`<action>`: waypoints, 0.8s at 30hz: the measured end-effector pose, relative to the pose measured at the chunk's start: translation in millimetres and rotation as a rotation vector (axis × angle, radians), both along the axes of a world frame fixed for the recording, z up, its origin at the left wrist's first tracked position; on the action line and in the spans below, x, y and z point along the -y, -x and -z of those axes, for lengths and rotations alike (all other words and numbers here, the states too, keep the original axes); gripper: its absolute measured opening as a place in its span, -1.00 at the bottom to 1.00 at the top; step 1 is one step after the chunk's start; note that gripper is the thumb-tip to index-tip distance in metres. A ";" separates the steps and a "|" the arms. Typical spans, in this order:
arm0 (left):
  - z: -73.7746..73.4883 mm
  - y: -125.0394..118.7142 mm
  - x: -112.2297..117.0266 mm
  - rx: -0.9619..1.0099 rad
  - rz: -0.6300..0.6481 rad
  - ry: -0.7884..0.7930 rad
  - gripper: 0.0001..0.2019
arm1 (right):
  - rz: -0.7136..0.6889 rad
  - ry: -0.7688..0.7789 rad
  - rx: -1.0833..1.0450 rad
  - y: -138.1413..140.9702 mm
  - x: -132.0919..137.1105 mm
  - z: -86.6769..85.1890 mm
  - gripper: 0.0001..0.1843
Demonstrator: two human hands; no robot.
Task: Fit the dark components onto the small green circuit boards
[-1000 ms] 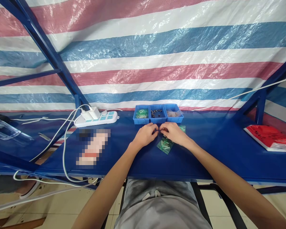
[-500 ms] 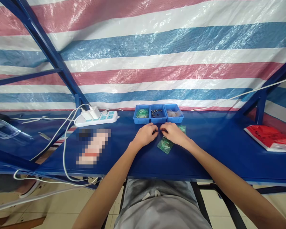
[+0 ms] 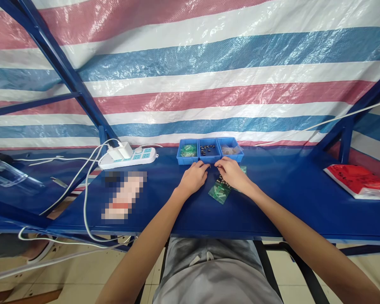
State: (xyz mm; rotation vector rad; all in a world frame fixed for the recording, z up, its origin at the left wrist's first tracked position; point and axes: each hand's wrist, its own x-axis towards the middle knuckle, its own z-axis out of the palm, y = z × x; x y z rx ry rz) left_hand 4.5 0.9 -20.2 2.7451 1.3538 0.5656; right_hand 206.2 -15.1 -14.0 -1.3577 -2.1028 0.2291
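My left hand [image 3: 194, 177] and my right hand [image 3: 231, 172] rest close together on the blue table [image 3: 272, 202], just in front of three small blue bins. Both hands have their fingers curled in a pinch; whatever they hold is too small to make out. The left bin [image 3: 188, 151] holds green parts, the middle bin [image 3: 208, 150] small dark parts, the right bin [image 3: 230, 150] pale parts. A small clear bag of green parts [image 3: 219, 194] lies under my right wrist, with a few dark parts beside it.
A white power strip [image 3: 129, 157] with a plugged charger and white cables sits at the back left. A blurred flat object [image 3: 124, 196] lies left of my hands. A red and white bag [image 3: 357, 181] is at the far right. Blue frame posts stand on both sides.
Both hands have moved slightly forward toward the bins and drawn a little apart; the right hand now reaches near the right bin's front edge.
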 end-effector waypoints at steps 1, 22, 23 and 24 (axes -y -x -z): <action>0.9 -1.7 -0.2 -0.009 -0.004 -0.005 -0.61 | 0.012 -0.002 -0.001 -1.2 -1.2 0.3 -0.66; -6.6 -5.6 6.8 0.091 0.172 0.106 -0.81 | 0.096 0.141 -0.178 -6.5 -2.5 -7.4 -0.73; -7.6 -4.8 8.1 0.097 0.188 0.105 -0.81 | 0.099 0.153 -0.203 -6.4 -2.2 -7.8 -0.75; -8.5 -4.3 9.2 0.103 0.196 0.104 -0.81 | 0.100 0.167 -0.234 -6.3 -1.8 -8.0 -0.76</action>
